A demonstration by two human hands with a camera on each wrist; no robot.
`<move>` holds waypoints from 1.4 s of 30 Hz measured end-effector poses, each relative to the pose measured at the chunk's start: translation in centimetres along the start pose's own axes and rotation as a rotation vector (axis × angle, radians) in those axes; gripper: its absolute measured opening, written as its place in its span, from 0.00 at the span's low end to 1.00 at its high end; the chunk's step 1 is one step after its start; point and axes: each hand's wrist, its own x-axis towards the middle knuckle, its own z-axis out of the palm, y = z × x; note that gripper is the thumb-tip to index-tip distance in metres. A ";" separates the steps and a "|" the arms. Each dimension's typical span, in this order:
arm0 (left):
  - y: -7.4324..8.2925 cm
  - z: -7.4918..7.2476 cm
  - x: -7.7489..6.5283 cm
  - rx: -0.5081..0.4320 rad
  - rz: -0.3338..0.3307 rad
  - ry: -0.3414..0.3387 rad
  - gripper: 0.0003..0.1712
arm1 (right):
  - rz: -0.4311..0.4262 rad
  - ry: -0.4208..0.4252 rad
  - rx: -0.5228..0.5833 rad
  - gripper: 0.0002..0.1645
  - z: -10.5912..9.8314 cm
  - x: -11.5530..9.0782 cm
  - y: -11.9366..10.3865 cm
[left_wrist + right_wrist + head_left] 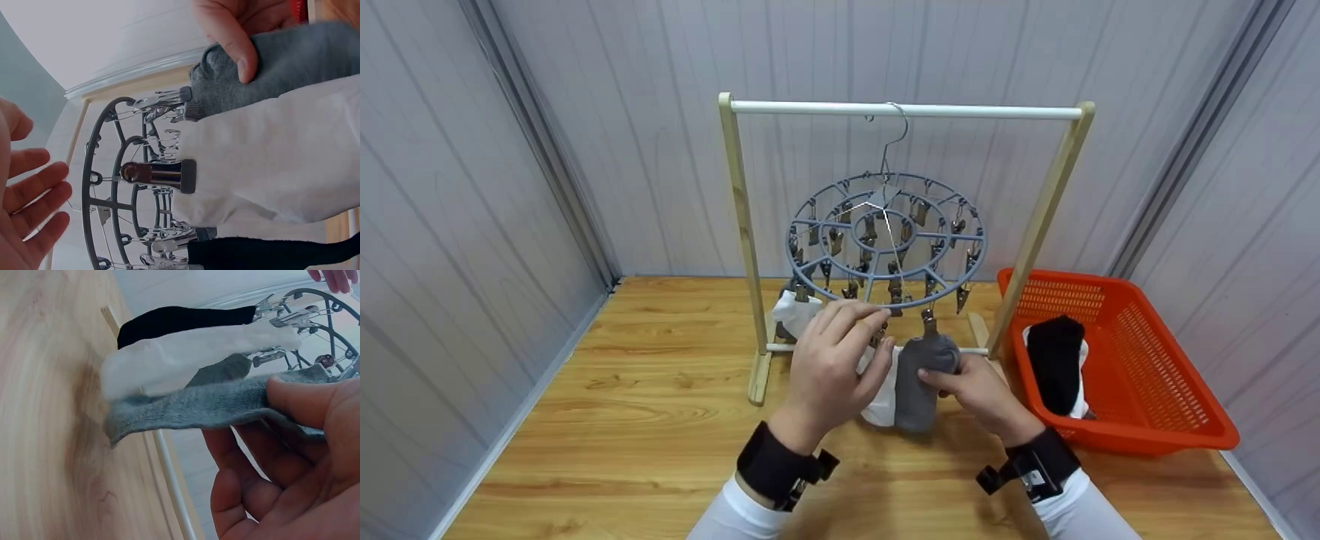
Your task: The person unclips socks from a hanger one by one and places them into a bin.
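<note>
Head view: a person's right hand (986, 394) pinches a gray sock (916, 390) between thumb and fingers just below the front rim of a round gray hanger (885, 196), where a metal clip (930, 325) appears to grip the sock's top edge. The left hand (832, 367) is poised at the hanger's near rim, fingers apart and holding nothing, as the left wrist view confirms. Beneath the hanger, directly beside the gray sock, hangs a clipped white sock (264, 152), with a clipped black sock (264, 253) on its other side; another white piece (793, 313) dangles below the hanger's left edge. By the look of it, the hanging-up is partly done: these pieces are up, and the gray one seems nearly settled, though the right hand's grip suggests a final adjustment. To the right of the hanger, an orange basket (1125, 367) holds a black piece (1054, 364) with white fabric (1081, 403) showing under it, apparently what is left, while bare clips (920, 214) dangle around the hanger's inner rings.
</note>
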 end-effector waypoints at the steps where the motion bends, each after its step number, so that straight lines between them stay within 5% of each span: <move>1: 0.0 0.0 0.0 0.003 0.008 -0.001 0.15 | -0.001 0.003 0.000 0.22 0.0 0.0 -0.1; 8: 0.2 0.7 -0.6 0.004 0.008 -0.060 0.07 | 0.007 -0.042 0.011 0.26 0.0 -0.3 -0.6; 16: 0.5 2.0 -1.4 -0.103 -0.176 -0.165 0.19 | -0.006 -0.126 0.013 0.27 0.2 -0.7 -1.2; 24: 0.9 2.8 -1.7 -0.379 -0.484 -0.250 0.30 | -0.035 -0.182 0.022 0.26 0.8 -1.3 -2.0; 33: 0.5 3.5 -1.6 -0.798 -0.765 -0.195 0.35 | -0.009 -0.218 0.012 0.23 1.9 -1.9 -2.7; 37: 0.4 3.6 -1.5 -0.933 -0.851 -0.159 0.33 | -0.005 -0.238 0.016 0.23 2.1 -1.9 -2.8; 42: 0.4 3.6 -1.5 -0.967 -0.889 -0.125 0.26 | -0.006 -0.249 0.028 0.22 2.1 -2.0 -2.9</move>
